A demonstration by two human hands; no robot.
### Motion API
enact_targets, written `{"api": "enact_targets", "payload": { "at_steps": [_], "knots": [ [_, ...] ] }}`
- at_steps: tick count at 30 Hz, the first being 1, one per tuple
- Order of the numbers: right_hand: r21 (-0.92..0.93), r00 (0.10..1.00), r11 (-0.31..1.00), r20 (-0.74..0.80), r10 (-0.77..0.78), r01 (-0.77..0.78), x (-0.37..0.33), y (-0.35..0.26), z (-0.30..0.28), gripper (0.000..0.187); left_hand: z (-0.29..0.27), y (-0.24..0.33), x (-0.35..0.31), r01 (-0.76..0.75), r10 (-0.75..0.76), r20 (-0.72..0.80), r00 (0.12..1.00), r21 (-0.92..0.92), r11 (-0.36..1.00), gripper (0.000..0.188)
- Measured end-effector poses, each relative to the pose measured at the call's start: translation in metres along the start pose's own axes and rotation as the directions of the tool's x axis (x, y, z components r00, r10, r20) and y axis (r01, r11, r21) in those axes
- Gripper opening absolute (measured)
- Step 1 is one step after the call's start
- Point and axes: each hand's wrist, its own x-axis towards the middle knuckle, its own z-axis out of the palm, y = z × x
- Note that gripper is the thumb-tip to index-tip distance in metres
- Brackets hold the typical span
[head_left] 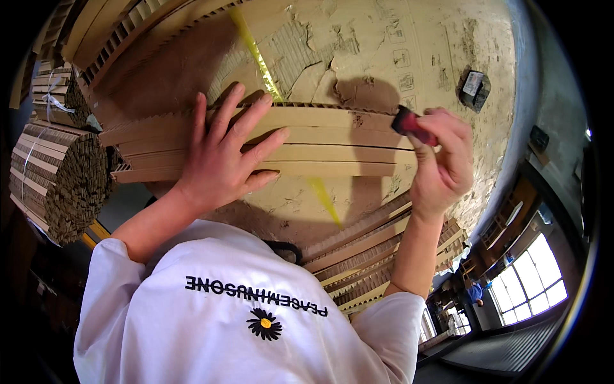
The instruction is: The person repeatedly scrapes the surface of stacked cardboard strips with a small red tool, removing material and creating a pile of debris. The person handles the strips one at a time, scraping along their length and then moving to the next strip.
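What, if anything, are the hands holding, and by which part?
The right hand holds a small red and black object by its red part; the left hand lies spread on cardboard strips.

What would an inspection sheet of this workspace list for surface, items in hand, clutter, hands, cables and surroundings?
Surface: tan worktop, scuffed, with torn, peeling patches.
Items in hand: long cardboard strips lying side by side; a red-and-black object, exact kind unclear.
Clutter: dark block with a pale label at the right; yellow tape showing on both sides of the strips; more strips near the body.
Left hand: fingers spread on the strips.
Right hand: gripping the red-and-black object.
Cables: nothing seen for certain.
Surroundings: tied cardboard bundle at left; bright window and distant person at right.
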Motion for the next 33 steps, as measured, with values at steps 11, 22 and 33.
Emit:
{"api": "enact_targets", "payload": {
  "at_steps": [11,22,33],
  "knots": [
    [-0.256,0.95,0.949,0.293,-0.107,0.186,-0.036,0.006,0.012,0.036,0.001,0.0,-0.002,-0.001,0.001,-0.018,1.0,-0.015,1.0,0.076],
    [-0.27,0.939,0.943,0.328,-0.098,0.193,-0.035,0.008,0.014,0.036,0.001,0.001,-0.001,-0.004,0.004,-0.019,1.0,0.0,1.0,0.077],
    [-0.271,0.932,0.947,0.357,-0.066,0.171,-0.03,0.009,0.014,0.026,0.001,0.0,-0.002,-0.006,0.006,-0.023,1.0,-0.001,1.0,0.076]
  ]
}}
